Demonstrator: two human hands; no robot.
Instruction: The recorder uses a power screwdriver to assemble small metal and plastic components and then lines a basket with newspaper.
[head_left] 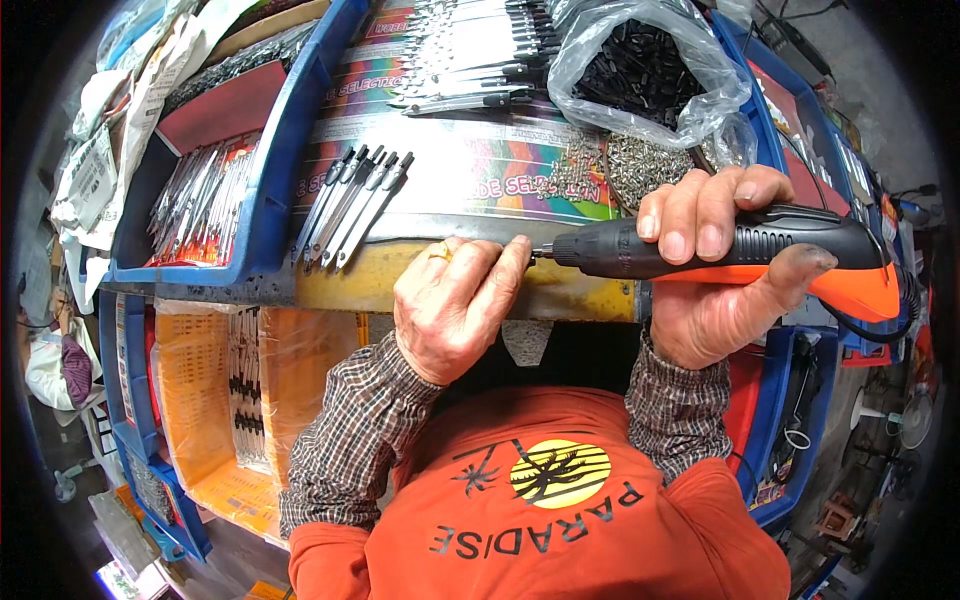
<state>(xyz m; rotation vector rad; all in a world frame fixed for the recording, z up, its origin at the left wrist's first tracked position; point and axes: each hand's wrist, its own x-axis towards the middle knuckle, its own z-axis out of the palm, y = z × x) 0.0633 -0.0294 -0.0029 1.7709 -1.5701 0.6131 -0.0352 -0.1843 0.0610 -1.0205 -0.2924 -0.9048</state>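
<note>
My right hand (pixel 715 250) is wrapped round a black and orange electric screwdriver (pixel 620 248), held level with its bit pointing left. At the bit's tip, the fingers of my left hand (pixel 455 305) are closed in a pinch near the table's front edge. What they hold is hidden by the fingers; only a small dark bit shows beside the tip. Just left of that hand, several black-tipped pens (pixel 355 205) lie side by side, slanting, on the table's edge. Behind the screwdriver lies a heap of small metal parts (pixel 645 165).
A clear bag of black parts (pixel 640 75) stands at the back right. More pens (pixel 480 60) are stacked at the back. A blue bin (pixel 265 190) with pens sits at the left, above an orange crate (pixel 205 400). A dark cord (pixel 905 320) hangs at the right.
</note>
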